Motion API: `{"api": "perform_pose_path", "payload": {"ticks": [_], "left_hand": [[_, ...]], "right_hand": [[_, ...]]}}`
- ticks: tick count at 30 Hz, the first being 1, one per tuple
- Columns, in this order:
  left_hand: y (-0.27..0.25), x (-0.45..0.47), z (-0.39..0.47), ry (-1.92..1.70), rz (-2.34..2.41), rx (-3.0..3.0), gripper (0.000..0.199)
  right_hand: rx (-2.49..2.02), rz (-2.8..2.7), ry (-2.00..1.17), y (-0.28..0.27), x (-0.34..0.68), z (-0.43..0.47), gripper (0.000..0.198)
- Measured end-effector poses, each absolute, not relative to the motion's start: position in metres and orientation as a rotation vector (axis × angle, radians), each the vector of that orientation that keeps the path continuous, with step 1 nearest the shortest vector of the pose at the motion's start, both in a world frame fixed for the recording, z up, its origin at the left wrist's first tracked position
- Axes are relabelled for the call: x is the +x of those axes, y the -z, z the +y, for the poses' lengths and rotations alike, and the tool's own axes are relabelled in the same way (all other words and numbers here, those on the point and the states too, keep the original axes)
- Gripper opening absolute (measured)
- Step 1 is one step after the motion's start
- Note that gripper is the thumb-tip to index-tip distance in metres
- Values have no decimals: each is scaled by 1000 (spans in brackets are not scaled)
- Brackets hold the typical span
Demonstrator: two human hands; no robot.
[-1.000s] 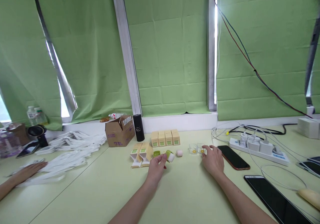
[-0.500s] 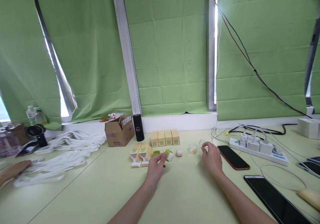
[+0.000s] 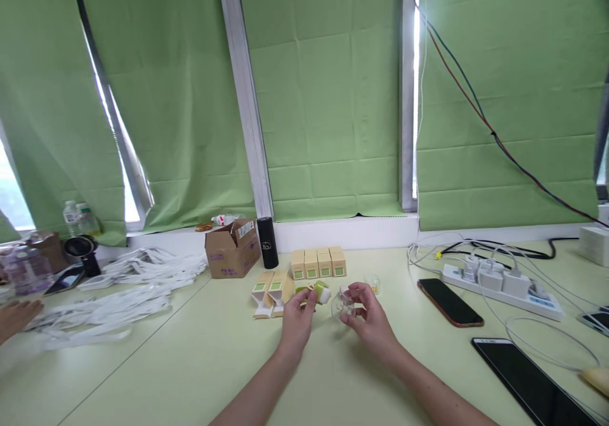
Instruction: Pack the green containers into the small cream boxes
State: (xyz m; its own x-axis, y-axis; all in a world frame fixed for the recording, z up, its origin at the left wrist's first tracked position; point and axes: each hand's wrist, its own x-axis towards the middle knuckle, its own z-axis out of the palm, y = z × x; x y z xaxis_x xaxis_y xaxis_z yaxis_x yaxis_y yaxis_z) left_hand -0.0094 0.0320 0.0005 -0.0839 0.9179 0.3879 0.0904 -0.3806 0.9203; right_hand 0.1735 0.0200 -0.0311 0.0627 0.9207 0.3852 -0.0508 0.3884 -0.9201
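Observation:
My left hand (image 3: 299,318) is pinched closed on a small green-and-white piece (image 3: 323,294), which sticks out past the fingertips to the right. My right hand (image 3: 368,318) has its fingers closed around a clear plastic cup-like piece (image 3: 339,305), close by on the right. Just behind the right hand a second clear piece with a yellow spot (image 3: 373,286) rests on the table. Two opened small tan cartons (image 3: 269,292) stand beside my left hand. Behind them is a row of several tan cartons (image 3: 318,264).
A brown cardboard box (image 3: 232,254) and a black cylinder (image 3: 268,243) stand at the back. White straps (image 3: 118,305) lie left, near another person's hand (image 3: 16,318). On the right are a phone (image 3: 450,302), a large dark-screened device (image 3: 528,375) and a power strip (image 3: 504,289) with cables.
My right hand has moved left with a clear piece, close to my left hand. The small pinkish-white cylinder no longer shows on its own. The other person's hand has shifted left.

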Motion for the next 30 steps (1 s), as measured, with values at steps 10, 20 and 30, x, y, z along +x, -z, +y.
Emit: {"api": "perform_pose_path", "payload": {"ticks": [10, 20, 30], "left_hand": [[6, -9, 35, -1525, 1061, 1537, 60], [12, -10, 35, -1460, 1067, 1606, 58], [15, -10, 35, -1412, 1125, 1688, 57]], "right_hand": [[-884, -1324, -951, 37, 169, 20, 50], [-859, -1289, -1023, 33, 168, 17, 51], [-863, -1319, -995, 34, 169, 17, 49]]}}
